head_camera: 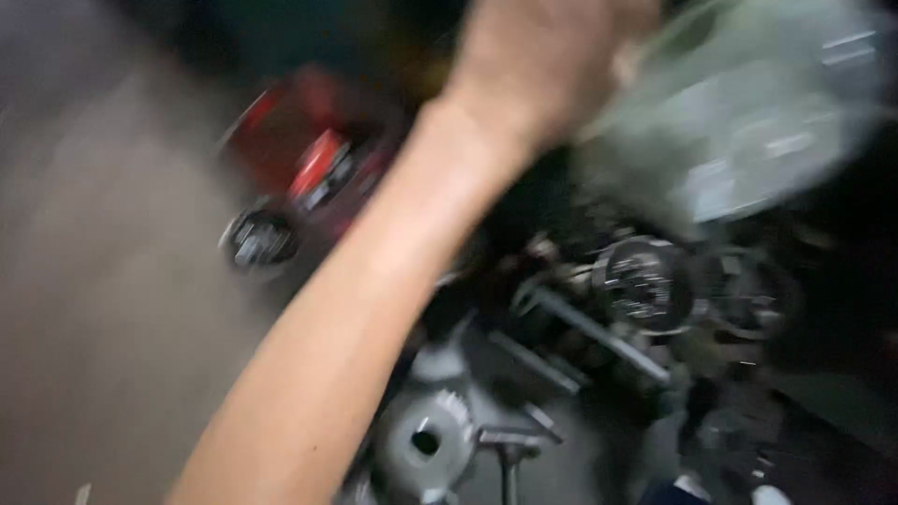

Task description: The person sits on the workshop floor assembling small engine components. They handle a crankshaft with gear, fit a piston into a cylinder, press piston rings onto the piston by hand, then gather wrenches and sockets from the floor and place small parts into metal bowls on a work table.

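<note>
Blurrily, 1 hand touches a pale plastic bag, grip hidden.

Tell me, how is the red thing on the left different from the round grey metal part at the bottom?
The red thing is bright red and boxy; the round grey metal part is dull grey and disc-shaped with a hole in its middle. The red thing lies farther off, left of the raised forearm; the grey part sits nearer, just right of the arm. The red thing looks bigger. Both are blurred, and neither is touched by the left hand.
</note>
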